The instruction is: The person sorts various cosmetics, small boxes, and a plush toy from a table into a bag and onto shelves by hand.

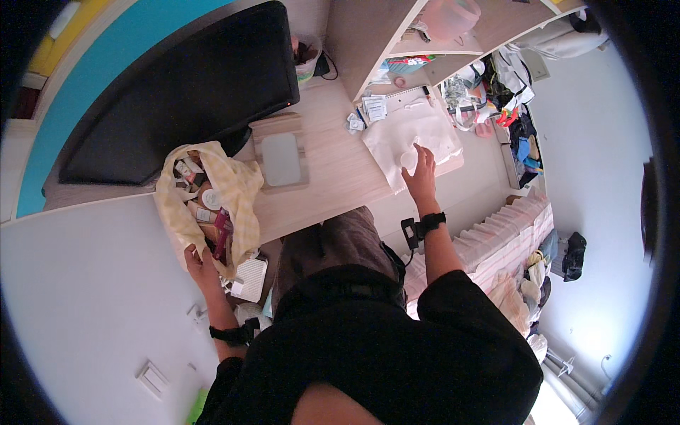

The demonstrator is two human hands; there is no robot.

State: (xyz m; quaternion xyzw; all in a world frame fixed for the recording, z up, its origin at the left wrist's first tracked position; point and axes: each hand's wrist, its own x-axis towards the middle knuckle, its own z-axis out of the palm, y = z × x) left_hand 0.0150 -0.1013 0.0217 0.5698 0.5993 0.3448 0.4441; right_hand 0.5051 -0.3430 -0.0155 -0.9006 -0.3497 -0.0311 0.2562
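Note:
A yellow-and-white checked cloth bag (pixel 241 186) stands at the desk's left front edge, its mouth wide. Inside it lie small boxes, a round-lidded jar (pixel 211 199) and a magenta item (pixel 223 228). My left hand (pixel 201 267) grips the near rim of this bag between thumb and fingers. Over on the right, my right hand (pixel 422 178) has thumb and fingers spread around a small whitish container (pixel 407 160) on a white cloth (pixel 385 141). Whether those fingers press on the container cannot be made out.
A black monitor (pixel 202 90) fills the desk's back left. Before it lies a wooden tray (pixel 300 159) with a pale rectangular panel. Small packets (pixel 374 108) and a spiral notebook (pixel 406 96) lie beside the white cloth, below shelves (pixel 366 48). A white slotted box (pixel 254 276) sits under the bag.

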